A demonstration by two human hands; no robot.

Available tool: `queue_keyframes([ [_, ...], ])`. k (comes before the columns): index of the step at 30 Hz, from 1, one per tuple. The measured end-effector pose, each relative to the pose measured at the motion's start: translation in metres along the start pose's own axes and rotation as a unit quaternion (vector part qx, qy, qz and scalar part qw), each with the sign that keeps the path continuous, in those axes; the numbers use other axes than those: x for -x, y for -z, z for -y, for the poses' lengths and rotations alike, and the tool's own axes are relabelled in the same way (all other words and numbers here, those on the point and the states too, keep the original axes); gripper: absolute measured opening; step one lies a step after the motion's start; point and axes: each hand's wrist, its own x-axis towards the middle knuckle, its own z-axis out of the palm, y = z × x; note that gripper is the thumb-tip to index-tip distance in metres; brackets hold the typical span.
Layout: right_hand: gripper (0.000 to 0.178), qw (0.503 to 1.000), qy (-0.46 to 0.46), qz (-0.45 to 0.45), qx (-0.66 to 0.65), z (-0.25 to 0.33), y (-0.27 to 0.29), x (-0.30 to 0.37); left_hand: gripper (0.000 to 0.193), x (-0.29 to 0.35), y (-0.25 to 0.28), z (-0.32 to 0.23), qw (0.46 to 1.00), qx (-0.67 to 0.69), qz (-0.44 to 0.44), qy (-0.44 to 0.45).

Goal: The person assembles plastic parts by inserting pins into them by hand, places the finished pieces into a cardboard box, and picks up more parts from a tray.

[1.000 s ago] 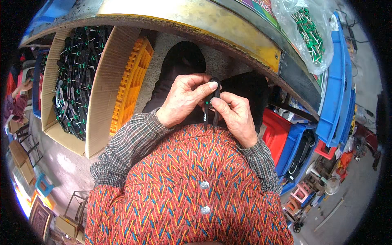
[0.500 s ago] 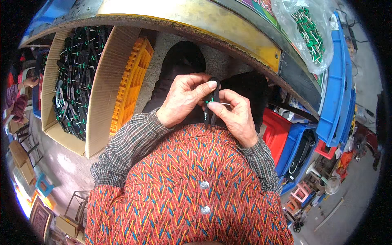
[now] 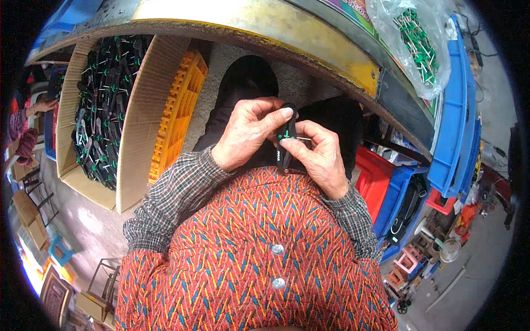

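Over my lap, my left hand (image 3: 249,131) grips the top of a black elongated piece (image 3: 282,158) between thumb and fingers. The piece hangs roughly upright, and its lower end shows small white lettering. My right hand (image 3: 321,157) pinches a thin white-stemmed pin with green parts (image 3: 298,138) against the middle of that piece. Green bits show on the piece between my two thumbs. Fingers hide the far side of the work, so I cannot tell how deep the pin sits.
To the left stands an open cardboard box (image 3: 134,118) full of similar black pieces with green parts. Beside it is an orange crate (image 3: 179,113). A metal-topped bench (image 3: 248,19) curves ahead, bearing a plastic bag of green pins (image 3: 418,52). Blue bins (image 3: 448,138) stand right; another person's hand (image 3: 44,105) shows far left.
The green part between my thumbs has turned slightly, and the white stem lies a little higher and flatter. Both hands keep nearly the same place and grip.
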Motion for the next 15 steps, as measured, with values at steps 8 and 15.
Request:
queue_keyframes([
  [8,0.025,1.0,0.006,-0.014,-0.019,-0.007,0.003,0.002,0.023,-0.002,0.002,0.001,1.0,0.017,-0.005,0.013],
  [15,0.026,1.0,-0.004,-0.009,-0.022,-0.003,0.005,0.001,0.02,-0.003,0.005,-0.003,1.0,0.015,-0.016,0.012],
])
